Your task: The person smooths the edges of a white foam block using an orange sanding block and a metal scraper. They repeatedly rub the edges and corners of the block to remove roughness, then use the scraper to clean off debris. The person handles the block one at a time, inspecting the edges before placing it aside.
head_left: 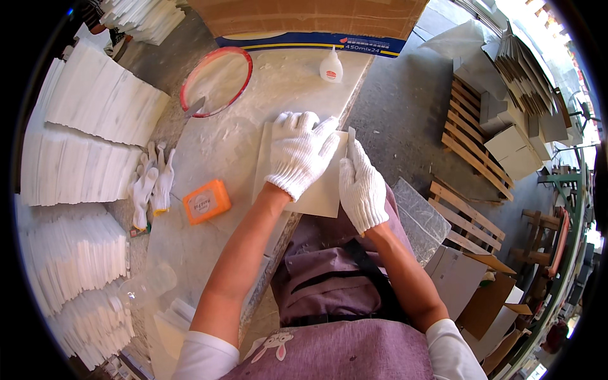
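A flat, cream-coloured square tile (320, 201) lies on the dusty worktable, its near corner reaching past the table's edge. My left hand (299, 151), in a white knitted glove, rests flat across the tile's upper part with fingers extended. Along the tile's right edge is my right hand (365, 193), gloved the same way. Its fingers are closed round a thin, flat, light-grey tool (351, 133) whose tip shows beyond the fingers; the rest is hidden in the glove, so its exact kind is unclear.
Left of the tile are an orange box (207, 202) and spare gloves (152, 180). Farther off are a red-rimmed round tray (185, 95) of pale powder and a squeeze bottle (330, 67). Tile stacks (95, 101) line the left; a large carton (304, 19) stands beyond; wooden pallets (472, 136) lie right.
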The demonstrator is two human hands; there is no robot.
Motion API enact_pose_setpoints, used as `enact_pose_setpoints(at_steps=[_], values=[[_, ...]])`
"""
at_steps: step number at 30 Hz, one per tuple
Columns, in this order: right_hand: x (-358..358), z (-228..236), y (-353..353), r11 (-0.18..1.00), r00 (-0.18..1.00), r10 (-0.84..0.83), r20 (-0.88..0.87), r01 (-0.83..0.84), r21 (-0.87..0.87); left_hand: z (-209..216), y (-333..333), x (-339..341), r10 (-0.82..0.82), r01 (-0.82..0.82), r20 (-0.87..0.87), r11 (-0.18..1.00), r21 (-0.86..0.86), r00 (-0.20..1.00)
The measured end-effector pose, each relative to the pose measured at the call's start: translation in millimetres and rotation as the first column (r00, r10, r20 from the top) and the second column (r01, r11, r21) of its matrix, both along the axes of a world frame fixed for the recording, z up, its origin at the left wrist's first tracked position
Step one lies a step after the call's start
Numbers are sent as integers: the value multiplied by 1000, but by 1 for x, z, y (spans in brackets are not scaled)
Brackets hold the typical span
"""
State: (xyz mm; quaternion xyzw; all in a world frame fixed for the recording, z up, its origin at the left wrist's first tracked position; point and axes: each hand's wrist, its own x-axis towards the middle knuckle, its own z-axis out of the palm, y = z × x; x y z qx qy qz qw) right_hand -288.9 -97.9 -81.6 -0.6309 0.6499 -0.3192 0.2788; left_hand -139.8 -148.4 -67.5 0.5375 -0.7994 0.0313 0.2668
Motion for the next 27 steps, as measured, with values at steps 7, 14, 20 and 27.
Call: enact_pose_setpoints(at_steps=[7, 14, 20, 27], values=[[3, 8, 2, 1000, 996, -22, 89, 22, -4, -2, -2, 1, -19, 18, -35, 999, -32, 999], [1, 5, 0, 1000, 1000, -2, 30, 2, 7, -4, -2, 1, -16, 14, -40, 999, -38, 999], [2, 5, -1, 1000, 1000, 6, -2, -6, -27, 0, -2, 2, -19, 20, -42, 1000, 7, 999], [2, 11, -2, 998, 996, 13, 93, -19, 64, 4, -3, 1, -22, 24, -34, 999, 35, 999]])
